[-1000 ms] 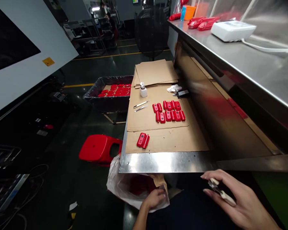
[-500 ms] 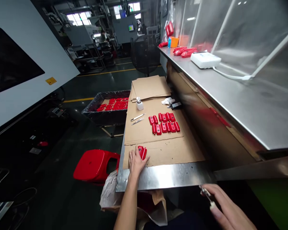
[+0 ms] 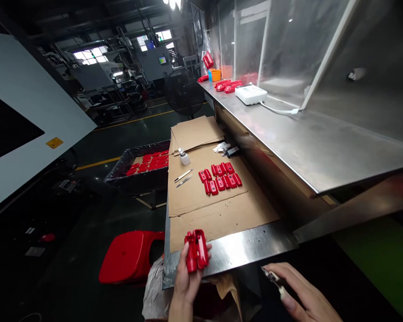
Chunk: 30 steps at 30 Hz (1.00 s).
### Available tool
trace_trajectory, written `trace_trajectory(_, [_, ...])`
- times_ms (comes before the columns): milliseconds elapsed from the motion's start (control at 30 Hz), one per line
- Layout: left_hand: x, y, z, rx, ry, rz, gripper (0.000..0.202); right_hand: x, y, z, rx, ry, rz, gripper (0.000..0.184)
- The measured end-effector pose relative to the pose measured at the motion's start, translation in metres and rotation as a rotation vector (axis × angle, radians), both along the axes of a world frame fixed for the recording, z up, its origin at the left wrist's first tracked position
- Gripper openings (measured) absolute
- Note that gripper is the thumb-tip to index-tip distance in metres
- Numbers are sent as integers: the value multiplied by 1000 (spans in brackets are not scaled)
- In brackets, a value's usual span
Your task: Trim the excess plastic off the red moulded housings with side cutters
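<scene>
Left hand point(image 3: 184, 281) clamped on two red moulded plastic shells point(image 3: 196, 250); right hand point(image 3: 302, 297) pinching small metal cutter point(image 3: 272, 276).
Shells look light, rigid, smooth: best gripped along edges.

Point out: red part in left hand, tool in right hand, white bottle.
red part point(image 3: 196, 250), head view, middle of casing
tool point(image 3: 272, 278), head view, metal tip
white bottle point(image 3: 184, 157), head view, body

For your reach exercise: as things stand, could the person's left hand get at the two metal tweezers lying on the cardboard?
Probably not yet: the left hand already grips red parts, though the cardboard before the tweezers lies bare.
</scene>
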<state>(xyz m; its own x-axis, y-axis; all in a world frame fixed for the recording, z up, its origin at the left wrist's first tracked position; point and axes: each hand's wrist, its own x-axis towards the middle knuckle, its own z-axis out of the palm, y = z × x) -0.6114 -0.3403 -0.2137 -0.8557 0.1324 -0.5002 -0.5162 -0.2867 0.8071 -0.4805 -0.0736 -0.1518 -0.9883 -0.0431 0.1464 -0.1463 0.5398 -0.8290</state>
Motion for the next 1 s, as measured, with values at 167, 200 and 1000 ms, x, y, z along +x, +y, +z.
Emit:
trace_trajectory(167, [73, 16, 57, 480, -136, -35, 47, -7, -28, 27, -33, 171, 54, 40])
trace_trajectory(200, [80, 19, 65, 582, -168, -28, 45, -7, -33, 31, -12, 196, 67, 41])
trace_trajectory(1000, [129, 41, 94, 270, 59, 149, 29, 8, -55, 52, 467, 526, 2, 34])
